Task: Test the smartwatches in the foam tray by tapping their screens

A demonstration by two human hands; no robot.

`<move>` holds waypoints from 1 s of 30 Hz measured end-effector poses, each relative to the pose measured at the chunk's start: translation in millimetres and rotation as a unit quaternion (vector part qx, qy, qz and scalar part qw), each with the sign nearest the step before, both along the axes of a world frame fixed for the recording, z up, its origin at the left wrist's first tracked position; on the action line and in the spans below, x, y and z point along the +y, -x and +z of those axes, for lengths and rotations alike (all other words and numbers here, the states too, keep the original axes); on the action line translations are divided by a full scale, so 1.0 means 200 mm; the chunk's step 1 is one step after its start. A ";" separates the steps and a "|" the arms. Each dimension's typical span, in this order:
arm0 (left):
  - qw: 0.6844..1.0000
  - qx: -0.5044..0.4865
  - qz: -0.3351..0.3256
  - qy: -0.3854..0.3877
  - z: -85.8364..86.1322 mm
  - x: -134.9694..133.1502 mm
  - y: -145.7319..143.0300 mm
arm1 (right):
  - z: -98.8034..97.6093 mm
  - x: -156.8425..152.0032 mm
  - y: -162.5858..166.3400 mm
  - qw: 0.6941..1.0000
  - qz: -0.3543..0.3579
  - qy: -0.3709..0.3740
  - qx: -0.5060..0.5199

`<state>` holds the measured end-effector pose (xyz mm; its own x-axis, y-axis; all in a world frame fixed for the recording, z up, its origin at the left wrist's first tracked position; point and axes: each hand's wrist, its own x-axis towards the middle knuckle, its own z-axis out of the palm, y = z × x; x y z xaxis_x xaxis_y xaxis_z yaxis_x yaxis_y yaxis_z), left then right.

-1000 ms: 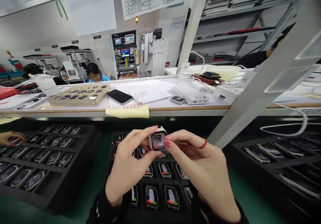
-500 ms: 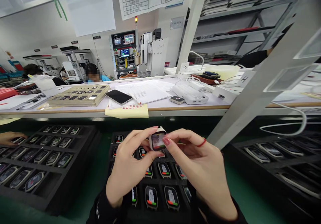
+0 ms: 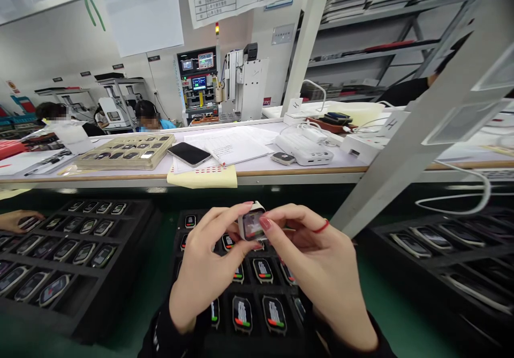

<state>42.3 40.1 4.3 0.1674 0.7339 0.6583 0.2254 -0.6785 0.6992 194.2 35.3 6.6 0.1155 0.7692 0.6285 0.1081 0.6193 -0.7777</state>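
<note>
My left hand (image 3: 204,269) and my right hand (image 3: 321,272) together pinch a small white smartwatch body (image 3: 251,222) with a lit screen, held up in front of me. The left thumb and forefinger grip its left side; the right forefinger and thumb press on its right side. Under my hands lies a black foam tray (image 3: 188,245) with several watch bodies (image 3: 243,314) in its pockets, screens lit. My right hand wears a red ring.
A second black tray (image 3: 80,240) of watches lies to the left, where another person's hand (image 3: 16,220) rests on it. More trays (image 3: 441,251) stand at right. A slanted white frame post (image 3: 405,149) rises right of my hands. The raised shelf holds a beige tray (image 3: 126,152), a phone (image 3: 188,154), papers and chargers.
My hands and the watch have stayed almost still; the right fingertip has shifted slightly on the watch's side. The view has tilted a little.
</note>
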 end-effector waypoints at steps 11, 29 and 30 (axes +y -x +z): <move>1.000 -0.004 0.007 0.007 0.00 0.00 0.00 | -0.03 0.03 0.02 0.999 -0.027 -0.014 -0.011; 0.999 0.023 0.030 0.004 0.01 0.01 0.02 | -0.02 0.05 -0.03 0.991 0.107 0.081 -0.023; 0.999 0.026 0.032 0.006 0.01 0.01 0.02 | -0.02 0.04 -0.03 0.990 0.114 0.085 -0.019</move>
<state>37.6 41.6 5.7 0.1543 0.7515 0.6414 0.3038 -0.6538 0.6930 200.1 43.9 1.9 -0.0948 0.8672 0.4889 0.0105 0.4920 -0.8706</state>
